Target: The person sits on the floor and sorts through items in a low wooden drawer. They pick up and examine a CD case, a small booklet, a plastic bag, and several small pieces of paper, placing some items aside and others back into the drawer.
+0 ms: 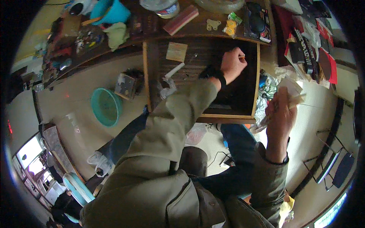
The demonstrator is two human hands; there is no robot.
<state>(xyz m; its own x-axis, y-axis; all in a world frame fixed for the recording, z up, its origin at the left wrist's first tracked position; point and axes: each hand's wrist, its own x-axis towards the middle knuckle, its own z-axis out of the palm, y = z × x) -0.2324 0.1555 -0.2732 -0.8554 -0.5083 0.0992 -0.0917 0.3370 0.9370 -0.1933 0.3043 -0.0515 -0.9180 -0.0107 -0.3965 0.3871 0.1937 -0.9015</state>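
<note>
An open wooden drawer (228,116) juts out below the desk top. Over its right half is my left hand (233,64), with curled fingers pinching a small pale item too small to name. Beyond the drawer's right side my right hand (281,114) grips a bundle of papers or thin packets (289,87), partly blurred. Inside the drawer lie a square printed card (176,52), a white paper roll or tube (174,70) and crumpled clear plastic (167,87). The drawer's right part is dark, and my left forearm hides some of its floor.
On the desk top are a red box (181,20), a yellow packet (229,28) and a blue-green container (109,12). A remote control (303,48) lies among papers at right. A green basin (106,107) and a small box (125,86) stand on the floor at left.
</note>
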